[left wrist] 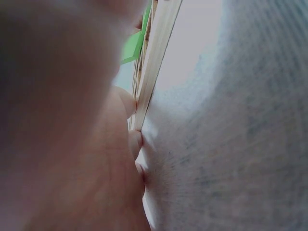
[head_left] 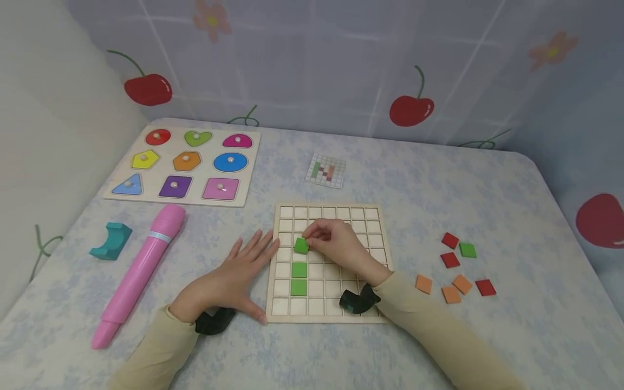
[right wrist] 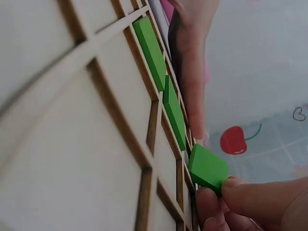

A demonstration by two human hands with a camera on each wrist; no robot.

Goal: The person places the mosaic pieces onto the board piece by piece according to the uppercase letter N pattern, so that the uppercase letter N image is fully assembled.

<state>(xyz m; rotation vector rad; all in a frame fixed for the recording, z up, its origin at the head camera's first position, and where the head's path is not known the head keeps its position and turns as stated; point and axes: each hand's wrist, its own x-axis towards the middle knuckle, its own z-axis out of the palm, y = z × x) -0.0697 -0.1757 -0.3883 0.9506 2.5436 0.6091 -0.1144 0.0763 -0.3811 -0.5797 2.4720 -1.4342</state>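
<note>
A wooden grid board (head_left: 327, 318) lies in the middle of the table. My right hand (head_left: 336, 244) pinches a green square tile (right wrist: 208, 166) between thumb and fingers, tilted over a cell in the board's second column. Below it in that column, two green tiles (head_left: 299, 279) sit in neighbouring cells. My left hand (head_left: 234, 276) spreads its fingers along the board's left edge, fingertips and thumb touching the frame. In the left wrist view the left fingers (left wrist: 127, 103) rest against the wooden rim, and part of a green tile shows beyond.
Loose red (head_left: 450, 260), orange (head_left: 423, 284) and green tiles (head_left: 468, 249) lie right of the board. A small pattern card (head_left: 336, 179) lies behind it. On the left are a knobbed shape puzzle (head_left: 195, 176), a pink microphone-shaped toy (head_left: 138, 276) and a teal curved block (head_left: 114, 242).
</note>
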